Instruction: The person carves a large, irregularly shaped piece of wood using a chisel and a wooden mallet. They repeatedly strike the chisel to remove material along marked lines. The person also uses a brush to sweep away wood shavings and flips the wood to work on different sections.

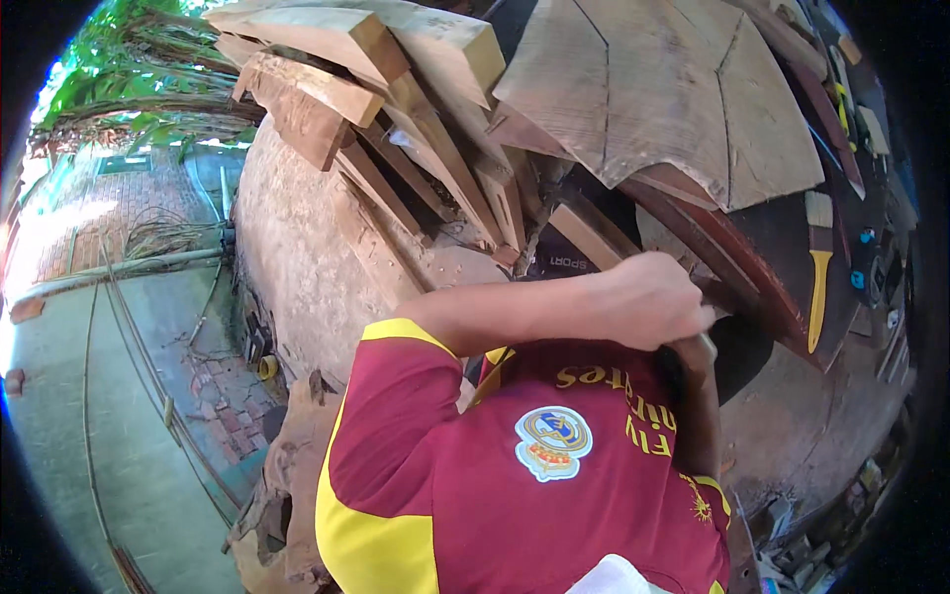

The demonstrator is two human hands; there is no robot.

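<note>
My left forearm crosses in front of my maroon and yellow shirt (pixel 505 445). My left hand (pixel 653 302) is curled closed near a dark, partly hidden object (pixel 732 356); what it grips, if anything, is out of sight. My right hand (pixel 695 351) is just below it, mostly covered by the left, its fingers hard to make out. Beyond my hands lie a black cloth item (pixel 554 257), a short wooden batten (pixel 584 238) and a reddish-edged board (pixel 752 287).
Stacked beams (pixel 426 139) and cut wooden panels (pixel 653 89) lie at the top. A yellow-handled brush (pixel 819 297), tape measure (pixel 871 272) and other tools sit at the right on the rough worktop (pixel 287 238). Leftward are cables, pipes (pixel 119 267), paving and plants (pixel 139 79).
</note>
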